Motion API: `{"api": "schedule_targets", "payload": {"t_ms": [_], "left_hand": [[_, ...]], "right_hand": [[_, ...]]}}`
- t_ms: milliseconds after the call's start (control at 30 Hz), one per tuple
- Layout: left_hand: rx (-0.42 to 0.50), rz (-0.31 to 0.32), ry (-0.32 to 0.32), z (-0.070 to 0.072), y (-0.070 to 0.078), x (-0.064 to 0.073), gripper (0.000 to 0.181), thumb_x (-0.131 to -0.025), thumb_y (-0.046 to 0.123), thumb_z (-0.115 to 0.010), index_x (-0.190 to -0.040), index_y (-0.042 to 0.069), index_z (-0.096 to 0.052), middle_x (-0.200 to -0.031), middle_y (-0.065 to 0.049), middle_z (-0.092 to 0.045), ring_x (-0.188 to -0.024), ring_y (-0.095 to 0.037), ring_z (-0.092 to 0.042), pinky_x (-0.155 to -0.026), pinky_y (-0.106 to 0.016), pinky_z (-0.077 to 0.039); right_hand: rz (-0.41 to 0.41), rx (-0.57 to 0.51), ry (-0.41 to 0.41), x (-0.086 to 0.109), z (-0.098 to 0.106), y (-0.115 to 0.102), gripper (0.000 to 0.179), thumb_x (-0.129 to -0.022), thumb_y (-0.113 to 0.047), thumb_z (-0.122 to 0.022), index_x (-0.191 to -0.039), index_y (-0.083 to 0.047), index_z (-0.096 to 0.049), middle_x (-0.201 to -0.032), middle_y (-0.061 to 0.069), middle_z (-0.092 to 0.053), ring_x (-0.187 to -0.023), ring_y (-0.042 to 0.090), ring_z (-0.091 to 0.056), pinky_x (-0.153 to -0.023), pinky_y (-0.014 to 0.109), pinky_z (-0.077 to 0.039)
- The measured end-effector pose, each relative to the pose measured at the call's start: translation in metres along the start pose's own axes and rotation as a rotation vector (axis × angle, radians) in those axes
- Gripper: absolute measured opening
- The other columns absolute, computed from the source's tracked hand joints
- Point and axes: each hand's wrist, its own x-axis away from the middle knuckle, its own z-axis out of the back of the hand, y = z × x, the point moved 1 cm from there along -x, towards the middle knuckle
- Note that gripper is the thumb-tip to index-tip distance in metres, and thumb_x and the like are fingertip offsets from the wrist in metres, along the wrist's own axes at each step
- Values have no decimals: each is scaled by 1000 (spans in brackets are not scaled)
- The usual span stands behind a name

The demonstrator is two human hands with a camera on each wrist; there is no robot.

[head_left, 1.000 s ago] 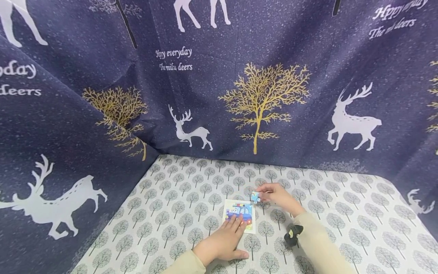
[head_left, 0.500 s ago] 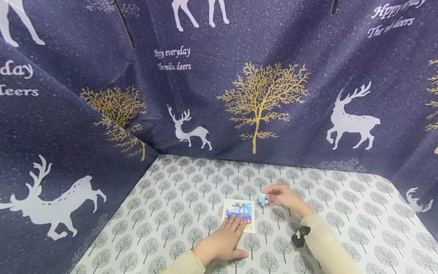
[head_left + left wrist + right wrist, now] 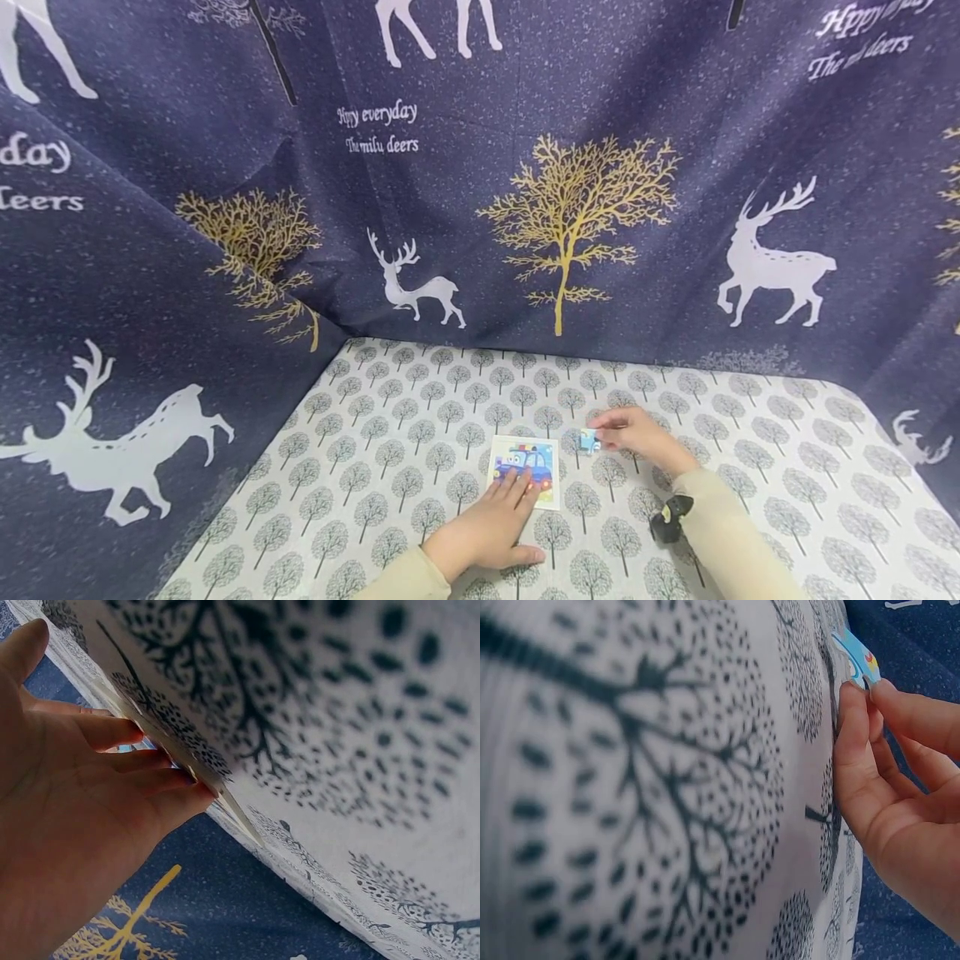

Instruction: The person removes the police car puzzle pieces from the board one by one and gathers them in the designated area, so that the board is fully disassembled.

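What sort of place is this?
Probably an indoor corner screened off for tabletop activity: pale tree-print cloth underneath, dark deer-print fabric rising behind it, and a small car picture lying flat.

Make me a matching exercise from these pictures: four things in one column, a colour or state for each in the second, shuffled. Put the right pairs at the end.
Things:
1. left hand
2. jigsaw piece
3. backdrop cloth
4. tablecloth

Colours and states:
A. dark blue, with gold and white print
B. resting on the cartoon car puzzle
C. white, with dark print
D. pinched by the right hand

Pairs: 1-B; 2-D; 3-A; 4-C
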Motion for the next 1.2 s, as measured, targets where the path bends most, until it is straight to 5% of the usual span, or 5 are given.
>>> {"api": "schedule_targets", "payload": {"t_ms": [467,1200], "left_hand": [[12,-8,10,3,3,1,91,-88,67,-46,-152,6,-26,-158,-17,-18,-144,-35,-19,-114,-45,-28],[3,-4,16,4,3,3,90,-88,66,-47,-151,4,-27,-157,-18,-19,-144,-35,-20,-114,-44,-26]], "right_hand": [[-22,111,37,3,2,0,24,-86,-7,-67,-108,4,-68,-83,9,-70,-72,19,-63,-66,33,-55],[-51,158,55,5,1,4,32,-79,-12,-75,-109,-2,-70,-97,7,-70,-82,17,-65,-75,32,-55]]}}
